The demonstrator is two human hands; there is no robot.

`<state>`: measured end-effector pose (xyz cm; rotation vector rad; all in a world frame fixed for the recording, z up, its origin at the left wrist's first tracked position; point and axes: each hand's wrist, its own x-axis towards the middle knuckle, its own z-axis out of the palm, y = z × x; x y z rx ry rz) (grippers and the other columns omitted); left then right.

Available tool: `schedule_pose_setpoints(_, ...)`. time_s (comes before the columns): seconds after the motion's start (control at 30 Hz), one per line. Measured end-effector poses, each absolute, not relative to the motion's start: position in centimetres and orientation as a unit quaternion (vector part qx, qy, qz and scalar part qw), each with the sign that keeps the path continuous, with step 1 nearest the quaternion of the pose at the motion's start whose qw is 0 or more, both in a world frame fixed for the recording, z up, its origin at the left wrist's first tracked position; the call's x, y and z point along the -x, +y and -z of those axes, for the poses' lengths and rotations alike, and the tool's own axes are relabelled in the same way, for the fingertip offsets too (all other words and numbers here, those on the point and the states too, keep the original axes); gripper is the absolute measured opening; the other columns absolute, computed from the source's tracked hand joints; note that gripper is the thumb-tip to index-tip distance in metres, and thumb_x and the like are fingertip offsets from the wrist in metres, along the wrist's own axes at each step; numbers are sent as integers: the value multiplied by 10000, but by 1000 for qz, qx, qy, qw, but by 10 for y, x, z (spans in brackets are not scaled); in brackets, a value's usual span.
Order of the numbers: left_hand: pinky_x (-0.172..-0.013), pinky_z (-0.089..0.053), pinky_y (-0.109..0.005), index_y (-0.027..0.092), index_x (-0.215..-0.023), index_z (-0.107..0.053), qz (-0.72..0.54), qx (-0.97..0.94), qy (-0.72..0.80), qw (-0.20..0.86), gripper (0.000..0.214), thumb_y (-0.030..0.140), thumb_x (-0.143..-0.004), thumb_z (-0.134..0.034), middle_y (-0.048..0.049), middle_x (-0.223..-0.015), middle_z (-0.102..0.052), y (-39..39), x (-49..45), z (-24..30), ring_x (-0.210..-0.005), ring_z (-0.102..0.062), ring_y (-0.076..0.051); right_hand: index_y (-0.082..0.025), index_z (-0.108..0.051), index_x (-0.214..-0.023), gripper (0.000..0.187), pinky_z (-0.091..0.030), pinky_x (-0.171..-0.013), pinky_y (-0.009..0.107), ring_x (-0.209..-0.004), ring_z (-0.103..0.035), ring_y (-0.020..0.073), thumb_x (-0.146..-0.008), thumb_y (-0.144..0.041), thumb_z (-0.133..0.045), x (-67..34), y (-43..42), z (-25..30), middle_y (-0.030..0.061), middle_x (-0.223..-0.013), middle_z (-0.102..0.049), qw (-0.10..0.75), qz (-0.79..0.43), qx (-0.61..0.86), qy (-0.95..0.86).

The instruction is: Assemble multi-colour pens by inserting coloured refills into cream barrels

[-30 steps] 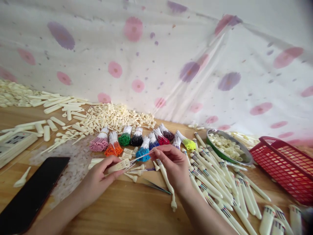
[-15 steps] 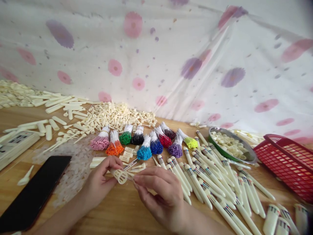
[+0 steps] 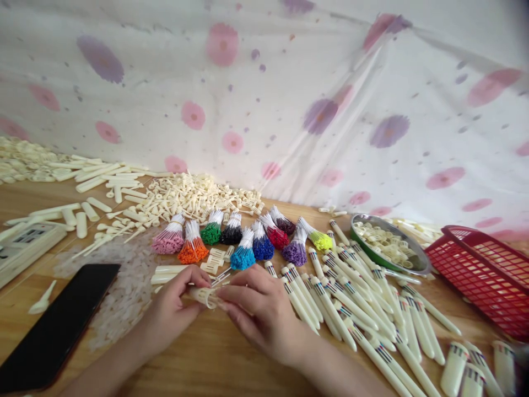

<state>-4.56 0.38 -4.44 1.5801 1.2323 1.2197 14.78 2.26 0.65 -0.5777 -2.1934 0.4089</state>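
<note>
My left hand [image 3: 179,300] grips a cream slotted pen barrel [image 3: 203,296], its open end facing right. Against that open end, my right hand [image 3: 262,314] pinches with thumb and fingertips; whatever lies between them is hidden. Just beyond the hands are two thin metal rods [image 3: 221,277] and several flat slotted cream pieces [image 3: 215,257]. Behind these stand bundles of white-stemmed pen refills with coloured ends, among them a light blue bundle [image 3: 243,252], an orange bundle [image 3: 193,245] and a purple bundle [image 3: 295,248].
Finished-looking multicolour pens [image 3: 343,298] lie spread on the right. Behind them are a metal bowl [image 3: 424,264] of slotted pieces and a red basket [image 3: 475,281]. On the left lie a black phone [image 3: 58,325], clear small pieces [image 3: 124,298] and a power strip [image 3: 31,248]. Cream parts [image 3: 194,196] heap behind.
My right hand has moved left and up against the barrel's open end. The gap between its fingertips and the barrel has closed. The left hand keeps its grip.
</note>
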Motion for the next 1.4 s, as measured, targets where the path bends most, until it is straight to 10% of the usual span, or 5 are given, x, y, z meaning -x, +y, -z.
schedule_pose_setpoints(0.57,-779,-490,-283,231,-922,-661,-373,-622,503,469,225,269,-701,-679,-23,-926,-689,0,49,38,-908,-620,-231,-165,-652,-960,220,-460,-668,237,-793,-592,132,-890,-107,-452,-171,31,-27,56,-869,-630,289,-170,177,-925)
schedule_pose_setpoints(0.77,-639,-489,-250,207,-902,-667,-324,-653,441,524,185,317,-851,-526,-20,-783,-681,-1,47,28,-675,-611,-165,-155,-635,-887,180,-433,-633,226,-715,-570,125,-920,-235,-477,-179,48,-16,40,-787,-618,310,-182,277,-891)
schedule_pose_setpoints(1.1,-545,-429,-241,188,-877,-617,-321,-588,424,609,305,462,-868,-483,-25,-751,-642,-2,44,22,-559,-520,-114,-153,-587,-870,347,-450,-699,299,-829,-604,215,-703,-421,-730,-207,40,37,68,-911,-639,-11,-80,377,-923)
schedule_pose_setpoints(1.4,-411,-273,-183,194,-991,-669,-327,-499,310,740,409,539,-791,-578,-1,-690,-544,2,49,42,-467,-392,-59,-151,-567,-857,27,-440,-562,247,-627,-619,167,-852,-127,-558,-210,46,29,31,-716,-660,54,-90,423,-900)
